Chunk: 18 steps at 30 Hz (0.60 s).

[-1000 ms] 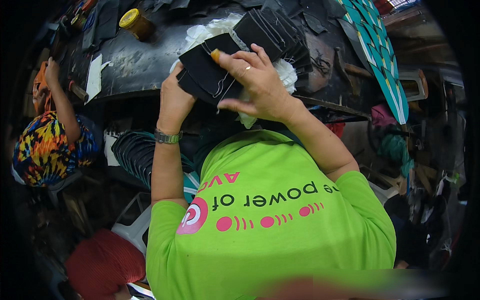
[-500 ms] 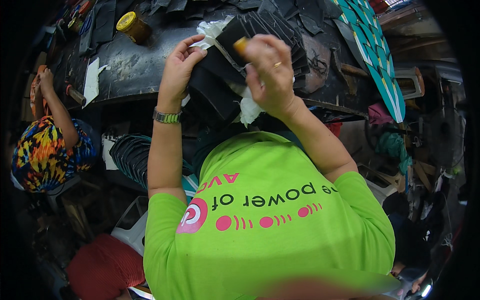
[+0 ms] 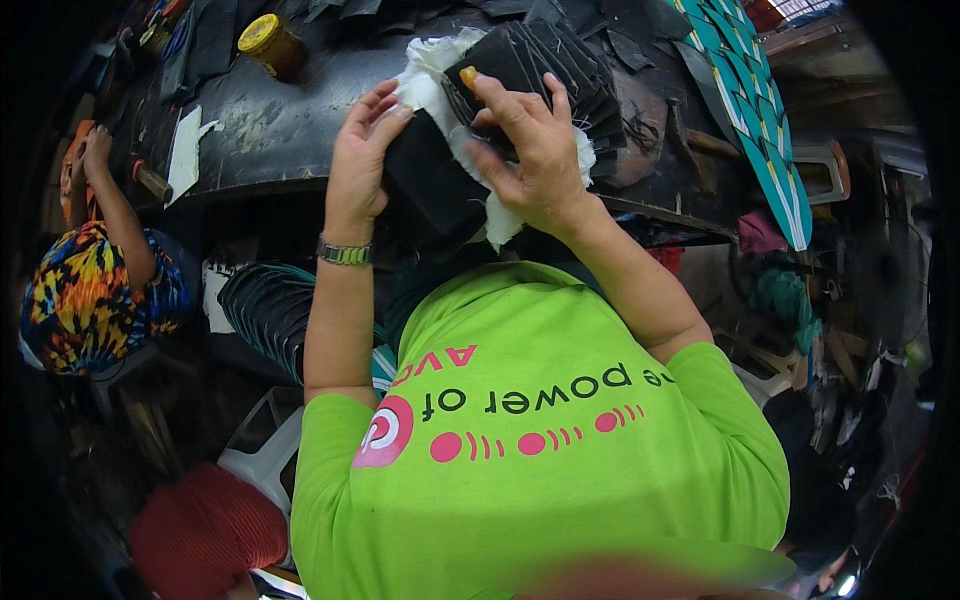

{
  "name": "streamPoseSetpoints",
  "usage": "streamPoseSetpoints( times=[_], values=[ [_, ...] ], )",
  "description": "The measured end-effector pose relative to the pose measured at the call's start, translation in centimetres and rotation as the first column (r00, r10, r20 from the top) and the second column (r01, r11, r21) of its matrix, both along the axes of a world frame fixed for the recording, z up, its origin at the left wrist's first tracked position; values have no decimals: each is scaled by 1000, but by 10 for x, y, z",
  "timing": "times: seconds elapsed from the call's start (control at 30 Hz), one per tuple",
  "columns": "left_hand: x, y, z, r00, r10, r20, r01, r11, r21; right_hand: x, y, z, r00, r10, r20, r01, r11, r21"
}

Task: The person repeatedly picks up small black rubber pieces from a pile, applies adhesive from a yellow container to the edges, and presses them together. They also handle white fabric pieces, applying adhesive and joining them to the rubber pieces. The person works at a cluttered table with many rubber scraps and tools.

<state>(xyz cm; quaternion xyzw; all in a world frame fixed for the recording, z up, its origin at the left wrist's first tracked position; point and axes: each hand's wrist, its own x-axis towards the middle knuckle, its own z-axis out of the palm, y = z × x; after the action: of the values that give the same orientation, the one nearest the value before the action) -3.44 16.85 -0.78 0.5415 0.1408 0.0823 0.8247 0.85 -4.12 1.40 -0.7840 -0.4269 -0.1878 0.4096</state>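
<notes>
One left hand (image 3: pixel 365 155) (pinch indeterminable) and one right hand (image 3: pixel 540 155) (fingers spread) meet one white cloth (image 3: pixel 424 82), one jar (image 3: pixel 274 50) at the view's eleven o'clock.

My left hand (image 3: pixel 362 145) is at the edge of crumpled white material (image 3: pixel 425 88) and a black piece (image 3: pixel 425 165). My right hand (image 3: pixel 535 160), fingers spread, wears what may be a yellow cap (image 3: pixel 469 77) on its index fingertip.

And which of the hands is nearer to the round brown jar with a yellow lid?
Left. The left hand is right of the jar and nearer the person; the right hand is farther right.
</notes>
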Motion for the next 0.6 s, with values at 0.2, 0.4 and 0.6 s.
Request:
streamPoseSetpoints(
  times=[0.2, 0.4, 0.6],
  values=[
    [11, -16, 1, 989, -27, 148, 62, 969, -238, -16, 6, 7, 994, -63, 90, 74, 991, -114],
    [2, -31, 5, 946, -3, 324, 103, 951, -293, 4, -7, 8, 979, -92, -180, 99, 995, 27],
    [11, -71, -21, 898, 4, 441, -46, 995, 85, -3, -5, 15, 993, -91, -69, 84, 991, -103]
  ],
)
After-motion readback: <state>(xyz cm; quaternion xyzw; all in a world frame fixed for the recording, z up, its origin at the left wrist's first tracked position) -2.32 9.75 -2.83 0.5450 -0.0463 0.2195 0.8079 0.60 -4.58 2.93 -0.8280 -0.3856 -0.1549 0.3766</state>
